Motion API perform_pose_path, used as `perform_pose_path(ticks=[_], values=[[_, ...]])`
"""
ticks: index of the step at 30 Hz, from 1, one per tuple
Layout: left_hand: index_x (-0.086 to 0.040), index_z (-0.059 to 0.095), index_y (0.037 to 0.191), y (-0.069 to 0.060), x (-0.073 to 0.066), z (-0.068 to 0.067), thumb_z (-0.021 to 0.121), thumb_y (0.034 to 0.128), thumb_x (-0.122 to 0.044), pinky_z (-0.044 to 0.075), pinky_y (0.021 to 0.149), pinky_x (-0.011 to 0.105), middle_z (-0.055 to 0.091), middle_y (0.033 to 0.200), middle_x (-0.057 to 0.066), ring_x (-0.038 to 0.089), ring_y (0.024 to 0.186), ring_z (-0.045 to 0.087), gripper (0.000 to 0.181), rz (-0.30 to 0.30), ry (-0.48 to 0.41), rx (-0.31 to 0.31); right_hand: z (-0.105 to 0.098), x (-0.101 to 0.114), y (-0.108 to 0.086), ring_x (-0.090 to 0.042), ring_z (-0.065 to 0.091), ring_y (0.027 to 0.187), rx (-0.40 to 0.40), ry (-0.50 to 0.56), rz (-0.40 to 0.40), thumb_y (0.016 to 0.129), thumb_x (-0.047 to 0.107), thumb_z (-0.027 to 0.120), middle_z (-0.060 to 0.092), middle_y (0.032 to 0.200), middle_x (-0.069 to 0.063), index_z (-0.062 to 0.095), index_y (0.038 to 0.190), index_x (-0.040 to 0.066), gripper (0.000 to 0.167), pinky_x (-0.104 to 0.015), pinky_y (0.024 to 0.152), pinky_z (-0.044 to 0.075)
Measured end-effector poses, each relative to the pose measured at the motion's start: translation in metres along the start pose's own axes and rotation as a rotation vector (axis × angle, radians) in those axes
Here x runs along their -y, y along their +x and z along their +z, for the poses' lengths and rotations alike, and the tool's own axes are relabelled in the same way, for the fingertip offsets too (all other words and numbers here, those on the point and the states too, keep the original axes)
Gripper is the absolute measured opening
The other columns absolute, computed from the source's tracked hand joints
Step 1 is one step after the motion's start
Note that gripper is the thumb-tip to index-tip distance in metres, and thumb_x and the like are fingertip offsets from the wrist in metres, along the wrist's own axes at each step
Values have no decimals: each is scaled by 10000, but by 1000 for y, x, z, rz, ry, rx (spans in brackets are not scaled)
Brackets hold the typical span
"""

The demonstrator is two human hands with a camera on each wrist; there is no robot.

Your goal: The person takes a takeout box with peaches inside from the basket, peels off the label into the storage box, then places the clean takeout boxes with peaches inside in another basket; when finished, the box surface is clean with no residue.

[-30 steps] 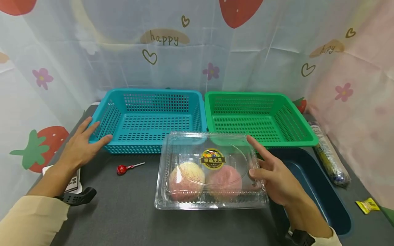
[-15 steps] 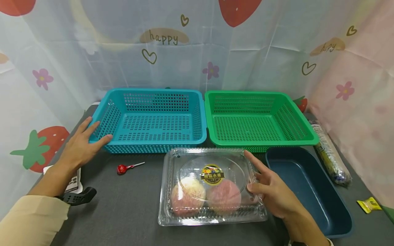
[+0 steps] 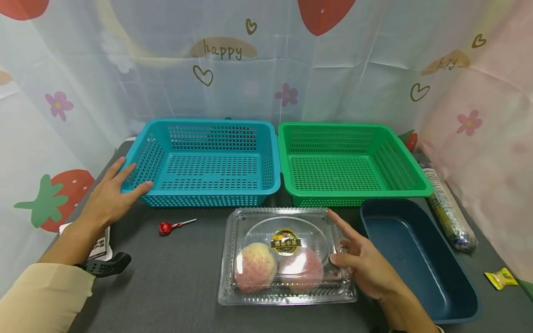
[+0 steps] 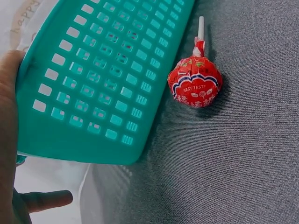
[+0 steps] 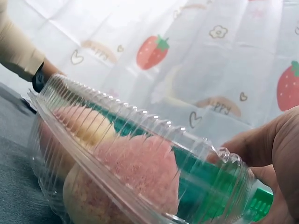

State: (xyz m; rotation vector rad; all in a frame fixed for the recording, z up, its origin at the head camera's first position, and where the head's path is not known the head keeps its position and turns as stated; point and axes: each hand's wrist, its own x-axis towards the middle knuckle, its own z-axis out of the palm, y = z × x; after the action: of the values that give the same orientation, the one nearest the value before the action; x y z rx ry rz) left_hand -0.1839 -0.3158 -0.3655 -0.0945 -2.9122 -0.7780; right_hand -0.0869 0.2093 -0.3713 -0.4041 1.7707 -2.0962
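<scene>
My right hand (image 3: 366, 263) grips the right side of a clear plastic fruit box (image 3: 341, 293), thumb on the lid and index finger along the edge. Two peaches (image 3: 255, 268) show through the lid, which bears a black and gold sticker (image 3: 285, 242). The box is low over the grey table; whether its whole base touches the cloth I cannot tell. With fingers spread, my left hand (image 3: 106, 199) touches the left rim of the blue basket (image 3: 208, 201). Near that hand lies a red-wrapped lollipop (image 4: 195, 81) on the cloth.
A green basket (image 3: 354, 193) stands beside the blue one at the back. Right of the box is a dark blue tray (image 3: 416, 259). Beyond it lie a long wrapped packet (image 3: 449, 212) and a small yellow-wrapped sweet (image 3: 501, 279). A white packet (image 3: 102, 247) is partly under the left forearm.
The fruit box has come down and toward me with my right hand still gripping it, uncovering the front of the green basket. My left hand has stayed in place.
</scene>
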Motion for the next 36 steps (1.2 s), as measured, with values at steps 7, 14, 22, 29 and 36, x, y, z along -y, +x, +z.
perform_pose_path(ticks=[7,14,22,29,36], values=[[-26,202,1525,0,-1,0,474,961,-518,186,911,786,22,1589,181,564,1339,147,797,3,-2,-10,2,-3,3,-370,173,1137,-14,-17,24,850,-83,594,-3,1529,-141,190,1558,192,861,-341,746,464],[-27,192,1527,-1,-1,-1,472,960,-524,191,910,784,16,1589,181,566,1338,145,804,-11,-3,-13,3,-4,4,-401,141,1248,-75,-63,62,861,-70,589,44,1510,-207,231,1551,225,832,-508,848,401],[-48,173,1536,-2,-2,-4,477,957,-533,183,912,787,11,1588,186,565,1345,122,814,-22,2,-5,7,-6,4,-155,390,637,-187,-135,92,853,-34,648,377,989,-200,289,1535,246,819,-219,451,276],[-121,141,1555,-12,-15,-10,517,930,-547,198,899,792,20,1591,178,552,1350,136,844,-26,36,-76,10,-7,4,-128,333,615,-214,-180,75,854,-28,653,360,896,-140,301,1531,247,811,-238,443,270],[-176,169,1559,-37,-47,-20,587,916,-477,256,849,797,44,1599,137,531,1359,155,824,31,5,-180,10,-6,3,-138,330,634,-217,-186,74,866,-20,647,338,889,-134,286,1536,242,804,-251,442,270]])
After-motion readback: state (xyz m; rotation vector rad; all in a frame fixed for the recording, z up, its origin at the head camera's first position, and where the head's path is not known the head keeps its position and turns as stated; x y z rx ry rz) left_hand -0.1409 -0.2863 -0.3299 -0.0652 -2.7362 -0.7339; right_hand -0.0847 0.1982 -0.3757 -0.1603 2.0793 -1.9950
